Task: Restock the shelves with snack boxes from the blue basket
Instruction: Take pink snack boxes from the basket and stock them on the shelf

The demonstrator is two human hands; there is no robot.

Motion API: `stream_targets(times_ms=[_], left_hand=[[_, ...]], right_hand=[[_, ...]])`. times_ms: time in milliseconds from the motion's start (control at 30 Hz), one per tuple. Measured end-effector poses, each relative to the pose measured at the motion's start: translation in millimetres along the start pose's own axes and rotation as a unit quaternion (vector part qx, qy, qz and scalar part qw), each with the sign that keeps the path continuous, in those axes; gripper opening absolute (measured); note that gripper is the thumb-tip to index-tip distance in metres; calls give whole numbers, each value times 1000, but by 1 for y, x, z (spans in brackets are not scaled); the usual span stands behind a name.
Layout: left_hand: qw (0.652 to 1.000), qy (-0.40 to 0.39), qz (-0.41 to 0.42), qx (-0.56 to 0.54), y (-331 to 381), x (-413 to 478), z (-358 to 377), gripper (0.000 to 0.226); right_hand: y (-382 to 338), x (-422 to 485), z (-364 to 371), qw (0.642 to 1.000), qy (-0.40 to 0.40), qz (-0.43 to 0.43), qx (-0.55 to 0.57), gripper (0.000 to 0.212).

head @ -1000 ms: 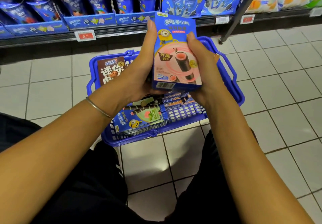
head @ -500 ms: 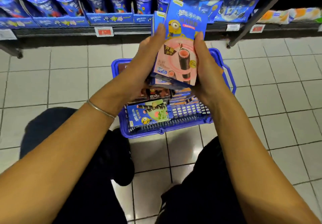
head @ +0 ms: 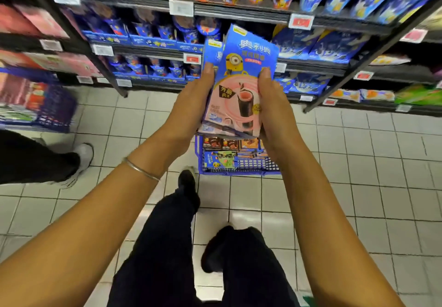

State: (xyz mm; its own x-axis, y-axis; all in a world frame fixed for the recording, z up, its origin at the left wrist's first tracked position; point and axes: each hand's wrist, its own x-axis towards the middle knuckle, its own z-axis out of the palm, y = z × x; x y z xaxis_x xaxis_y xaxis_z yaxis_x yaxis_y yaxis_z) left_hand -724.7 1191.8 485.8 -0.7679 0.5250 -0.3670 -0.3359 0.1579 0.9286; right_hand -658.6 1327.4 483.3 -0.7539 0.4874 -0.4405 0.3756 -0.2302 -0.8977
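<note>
Both hands clasp a small stack of snack boxes (head: pixel 241 79) from either side, the left hand (head: pixel 191 105) and the right hand (head: pixel 275 113) each wrapping fingers round a long edge. The stack is held above the blue basket (head: pixel 239 170). Its long axis runs away from the person, top end aimed at the shelves (head: pixel 239 12) and tipped slightly right; blur hides how many boxes, perhaps three.

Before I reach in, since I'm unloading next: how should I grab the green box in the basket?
Probably from above, taking the green box by its right end. It lies flat, face up, in the basket's near left corner, with walls close on two sides, while bare basket floor shows to its right.
</note>
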Motion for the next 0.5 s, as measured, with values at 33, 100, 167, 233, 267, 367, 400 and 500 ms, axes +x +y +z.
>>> stream_targets(times_ms=[33,100,167,233,267,367,400,500], left_hand=[[1000,2,4,0,18,-17,-3,54],[1000,9,5,1,48,-49,-10,52],[1000,23,1,11,69,-73,-17,52],[999,33,5,6,83,-92,-26,53],[999,38,5,-4,89,-98,-31,53],[999,46,-14,-18,105,-111,-49,52],[999,37,-22,-30,111,-113,-56,53],[994,3,-33,-105,129,-116,-81,58]], right_hand=[[-16,-18,2,1000,-4,-2,-2,68],[-41,-49,9,1000,-11,-8,6,66],[-62,-72,20,1000,-18,-9,19,64],[-77,-91,33,999,-24,-14,32,59],[-83,-97,39,999,-28,-17,32,55],[-103,-109,59,999,-40,-31,19,47],[-111,-111,65,998,-42,-37,15,45],[-135,-115,82,998,-41,-50,14,40]])
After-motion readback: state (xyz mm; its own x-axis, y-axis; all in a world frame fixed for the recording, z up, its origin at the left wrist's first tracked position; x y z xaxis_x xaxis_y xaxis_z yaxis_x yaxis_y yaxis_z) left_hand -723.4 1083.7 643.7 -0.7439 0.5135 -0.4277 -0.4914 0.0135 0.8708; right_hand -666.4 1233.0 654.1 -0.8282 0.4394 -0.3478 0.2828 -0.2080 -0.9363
